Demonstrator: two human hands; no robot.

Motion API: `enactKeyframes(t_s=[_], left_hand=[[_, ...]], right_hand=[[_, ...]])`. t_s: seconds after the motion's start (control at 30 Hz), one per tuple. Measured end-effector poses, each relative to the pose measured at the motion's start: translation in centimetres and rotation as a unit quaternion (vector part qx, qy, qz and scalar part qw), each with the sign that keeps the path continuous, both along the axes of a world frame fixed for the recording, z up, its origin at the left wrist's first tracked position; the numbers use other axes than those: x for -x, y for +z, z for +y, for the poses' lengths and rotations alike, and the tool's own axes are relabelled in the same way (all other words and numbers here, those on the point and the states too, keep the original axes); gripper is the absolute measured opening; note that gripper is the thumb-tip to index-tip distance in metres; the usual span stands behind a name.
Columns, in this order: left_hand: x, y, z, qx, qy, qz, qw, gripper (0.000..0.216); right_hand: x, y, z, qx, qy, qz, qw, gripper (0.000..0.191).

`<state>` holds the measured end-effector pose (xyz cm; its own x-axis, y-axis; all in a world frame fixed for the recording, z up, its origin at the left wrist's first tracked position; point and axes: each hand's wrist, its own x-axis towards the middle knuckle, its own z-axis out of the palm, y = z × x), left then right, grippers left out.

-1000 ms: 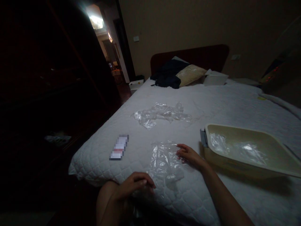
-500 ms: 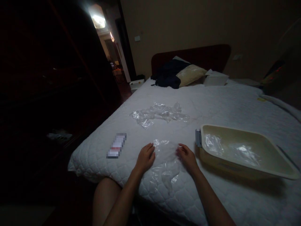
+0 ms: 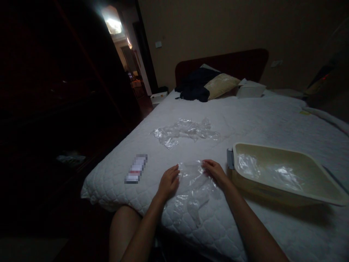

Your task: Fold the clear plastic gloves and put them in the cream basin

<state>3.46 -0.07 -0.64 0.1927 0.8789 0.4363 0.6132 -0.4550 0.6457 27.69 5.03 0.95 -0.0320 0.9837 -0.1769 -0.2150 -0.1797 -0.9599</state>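
A clear plastic bag lies crinkled on the white quilted bed, close to its front edge. My left hand pinches its upper left corner between thumb and fingers. At the upper right corner, my right hand has its fingers closed on the bag's edge. The top of the bag is stretched between both hands, while its lower part trails loosely toward me. Farther up the bed lies more crumpled clear plastic, apart from my hands.
A beige plastic bin with grey clips sits on the bed at the right. A pixelated phone-like object lies at the left. Dark cloth, a beige pillow and a white box rest by the headboard.
My right hand has moved slightly up and left along the bag and now grips its upper edge. The top of the bag is spread higher. My left hand stays nearly in place.
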Motion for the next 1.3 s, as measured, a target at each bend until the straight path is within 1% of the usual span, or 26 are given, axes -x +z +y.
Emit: enactKeyframes(t_s=[0.13,0.27,0.4,0.5,0.6,0.77,0.87,0.93,1.03,1.13,1.17,1.23,1.3], left_hand=[[0.3,0.0,0.2,0.005,-0.02,0.031,0.999,0.038],[0.2,-0.2,0.2,0.001,-0.016,0.082,0.997,0.036],[0.1,-0.5,0.2,-0.034,-0.01,0.115,0.993,0.037],[0.1,-0.7,0.2,-0.058,0.001,0.143,0.988,0.038],[0.0,-0.9,0.2,-0.066,0.018,0.157,0.985,0.039],[-0.3,-1.0,0.1,-0.08,0.046,0.163,0.982,0.039],[-0.4,-1.0,0.0,-0.085,0.055,0.17,0.98,0.039],[-0.5,-1.0,0.0,-0.086,0.059,0.174,0.979,0.039],[-0.5,-1.0,0.0,-0.088,0.063,0.179,0.978,0.038],[-0.5,-1.1,0.0,-0.09,0.064,0.183,0.977,0.038],[-0.5,-1.1,0.0,-0.09,0.065,0.183,0.977,0.038],[-0.4,-1.1,0.1,-0.086,0.065,0.182,0.977,0.038],[-0.4,-1.1,0.1,-0.087,0.065,0.179,0.978,0.037]], right_hand=[[0.1,-0.5,0.2,-0.011,0.016,-0.001,1.0,0.032],[0.2,-0.9,0.7,-0.024,0.024,-0.024,0.999,0.026],[0.5,-1.1,1.9,-0.054,0.019,-0.056,0.997,0.026],[0.6,-1.5,2.5,-0.086,0.003,-0.104,0.991,0.029],[0.6,-2.0,2.6,-0.117,-0.013,-0.164,0.979,0.029],[0.7,-2.3,2.4,-0.137,-0.045,-0.225,0.964,0.027],[0.5,-1.7,2.4,-0.172,-0.078,-0.311,0.931,0.027],[0.3,-1.1,2.2,-0.183,-0.088,-0.355,0.913,0.03],[-0.2,0.0,1.2,-0.179,-0.087,-0.385,0.901,0.034],[-0.7,0.9,-1.3,-0.196,-0.095,-0.42,0.881,0.032],[-0.8,1.1,-2.3,-0.198,-0.093,-0.42,0.881,0.031],[-0.8,1.3,-4.5,-0.198,-0.057,-0.395,0.895,0.031],[-0.8,1.3,-6.5,-0.173,-0.01,-0.373,0.912,0.034]])
